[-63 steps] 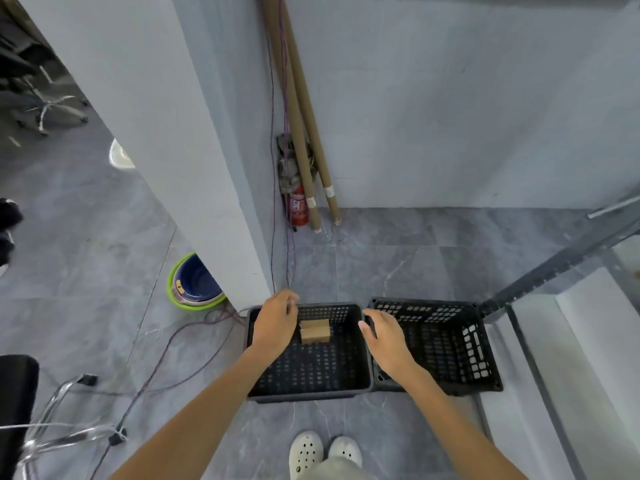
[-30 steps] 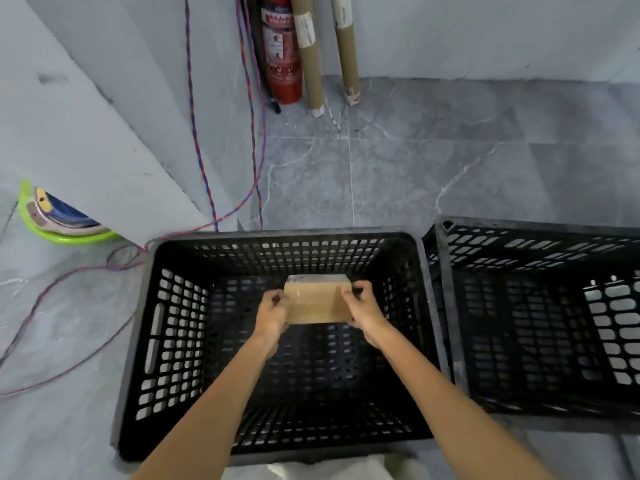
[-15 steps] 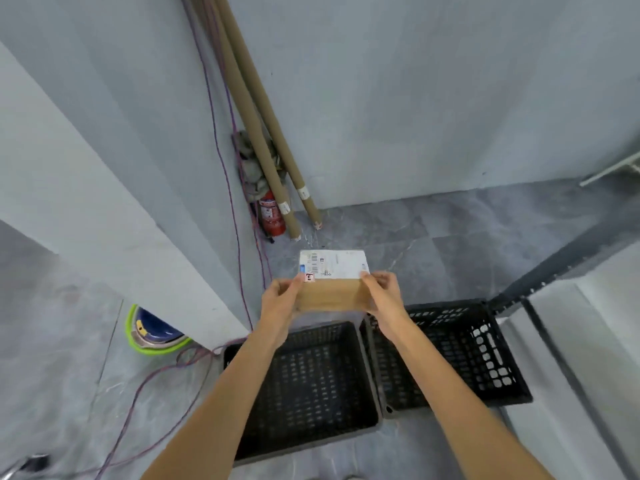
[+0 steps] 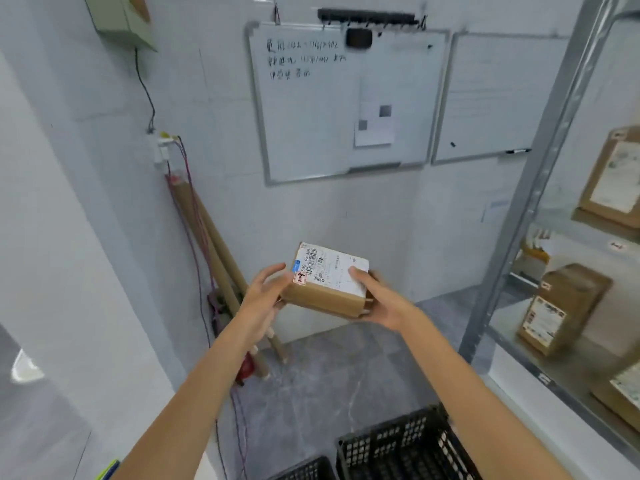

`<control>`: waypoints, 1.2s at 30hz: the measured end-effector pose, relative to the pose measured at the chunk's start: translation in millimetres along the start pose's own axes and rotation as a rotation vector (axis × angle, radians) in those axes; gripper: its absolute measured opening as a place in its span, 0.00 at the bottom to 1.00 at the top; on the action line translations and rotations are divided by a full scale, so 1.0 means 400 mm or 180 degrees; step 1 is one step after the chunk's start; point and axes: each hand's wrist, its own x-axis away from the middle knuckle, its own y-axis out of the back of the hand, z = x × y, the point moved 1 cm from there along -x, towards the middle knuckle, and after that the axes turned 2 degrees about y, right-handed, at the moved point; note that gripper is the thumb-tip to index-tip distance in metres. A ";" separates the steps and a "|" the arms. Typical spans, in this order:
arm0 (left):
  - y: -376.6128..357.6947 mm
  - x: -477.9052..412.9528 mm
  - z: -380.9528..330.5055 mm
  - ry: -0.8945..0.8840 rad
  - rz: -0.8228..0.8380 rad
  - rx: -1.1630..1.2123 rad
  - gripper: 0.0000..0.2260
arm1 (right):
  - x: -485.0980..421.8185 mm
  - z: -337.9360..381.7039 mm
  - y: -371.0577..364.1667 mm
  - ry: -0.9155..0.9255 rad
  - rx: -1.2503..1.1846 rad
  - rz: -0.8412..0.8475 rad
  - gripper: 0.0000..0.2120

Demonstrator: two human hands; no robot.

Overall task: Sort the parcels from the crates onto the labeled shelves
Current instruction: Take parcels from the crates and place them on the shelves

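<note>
A small brown cardboard parcel with a white shipping label on top is held up in front of me, between both hands. My left hand holds its left end, fingers partly spread. My right hand grips the right end, thumb lying on the label. Two black plastic crates stand on the floor below, at the bottom edge. A metal shelf unit rises on the right, with several brown parcels on its boards.
Two whiteboards hang on the far wall. Cardboard tubes, cables and a red fire extinguisher stand in the left corner. A white wall juts out on the left. Grey tiled floor lies between the crates and the wall.
Both hands took the parcel out of the left crate and raised it to chest height. My view tilted up from the crates to the wall and the shelf.
</note>
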 end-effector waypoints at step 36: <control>-0.485 0.061 -0.012 -0.0832 0.1200 -0.0537 0.18 | 0.288 0.141 0.202 0.1649 0.0567 -0.1398 0.23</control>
